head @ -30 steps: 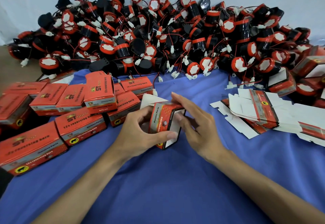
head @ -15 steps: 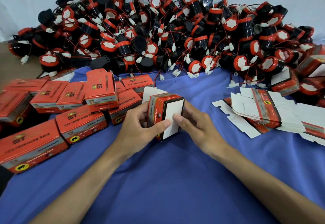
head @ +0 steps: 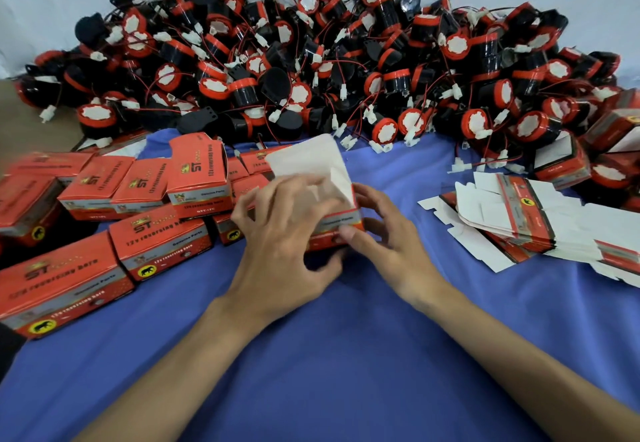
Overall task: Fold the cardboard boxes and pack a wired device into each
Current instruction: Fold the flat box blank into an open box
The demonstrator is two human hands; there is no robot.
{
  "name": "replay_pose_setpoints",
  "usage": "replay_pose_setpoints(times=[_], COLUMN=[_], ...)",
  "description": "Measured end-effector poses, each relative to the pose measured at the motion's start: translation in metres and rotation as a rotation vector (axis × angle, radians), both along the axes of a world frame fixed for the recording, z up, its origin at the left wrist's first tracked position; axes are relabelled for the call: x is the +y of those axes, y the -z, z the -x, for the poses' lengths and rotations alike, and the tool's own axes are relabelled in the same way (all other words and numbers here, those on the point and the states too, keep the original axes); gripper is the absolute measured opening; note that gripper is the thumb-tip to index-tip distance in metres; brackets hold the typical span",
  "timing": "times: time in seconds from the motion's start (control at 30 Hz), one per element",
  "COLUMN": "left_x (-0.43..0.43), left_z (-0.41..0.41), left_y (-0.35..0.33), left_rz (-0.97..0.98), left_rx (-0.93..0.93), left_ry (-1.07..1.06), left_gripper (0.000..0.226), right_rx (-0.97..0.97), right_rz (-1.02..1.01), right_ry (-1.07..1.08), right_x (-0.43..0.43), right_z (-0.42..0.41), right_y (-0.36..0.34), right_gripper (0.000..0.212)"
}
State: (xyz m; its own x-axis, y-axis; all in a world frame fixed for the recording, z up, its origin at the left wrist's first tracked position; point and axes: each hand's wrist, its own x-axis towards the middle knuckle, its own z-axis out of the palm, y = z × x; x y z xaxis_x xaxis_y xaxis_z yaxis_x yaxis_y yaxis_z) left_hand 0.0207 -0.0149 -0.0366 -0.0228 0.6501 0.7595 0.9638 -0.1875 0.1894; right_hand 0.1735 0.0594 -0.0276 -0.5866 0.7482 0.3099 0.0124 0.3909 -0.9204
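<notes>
Both hands hold one small red cardboard box [head: 341, 219] on the blue cloth at the middle. Its white lid flap [head: 304, 159] stands open and points away from me. My left hand [head: 287, 233] grips the box's left side with fingers over the opening. My right hand [head: 384, 233] holds the right side, thumb on the front panel. A large heap of black-and-red wired devices [head: 311, 70] with white connectors lies behind. What is inside the box is hidden.
Several closed red boxes [head: 166, 244] are stacked at the left. A pile of flat unfolded box blanks [head: 512, 219] lies at the right. More red boxes [head: 561, 161] sit at the far right edge. Blue cloth [head: 346, 355] covers the table near me.
The box has been turned from standing on end with a white face toward me to lying down, its white lid flap now raised at the back. Both hands shifted with it.
</notes>
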Motion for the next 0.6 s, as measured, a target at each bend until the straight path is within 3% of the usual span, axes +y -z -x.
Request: replay_pose_setpoints(times=[0.13, 0.27, 0.37, 0.43, 0.5, 0.6], left_x=[0.002, 0.005, 0.006, 0.007, 0.007, 0.004], left_z=[0.002, 0.001, 0.003, 0.002, 0.001, 0.001], left_y=[-0.001, 0.003, 0.003, 0.003, 0.002, 0.0], left_rz=[0.057, 0.172, 0.202, 0.223, 0.225, 0.218], left_rx=[-0.138, -0.086, -0.079, -0.051, -0.013, -0.022], left_ry=[0.032, 0.099, 0.096, 0.095, 0.096, 0.108], left_gripper=[0.057, 0.033, 0.023, 0.02, 0.021, 0.033], right_rx=[0.062, 0.026, 0.099, 0.041, -0.156, -0.372], right_rz=[0.207, 0.201, 0.233, 0.141, -0.068, -0.307], right_ry=[-0.052, -0.078, 0.066, 0.318, 0.519, 0.641], right_x=[0.006, 0.007, 0.017, 0.045, 0.087, 0.155], right_z=[0.0, 0.0, 0.003, 0.009, 0.022, 0.045], right_y=[0.003, 0.0, -0.006, -0.01, -0.017, -0.027], right_gripper=[0.036, 0.036, 0.025, 0.016, 0.015, 0.035])
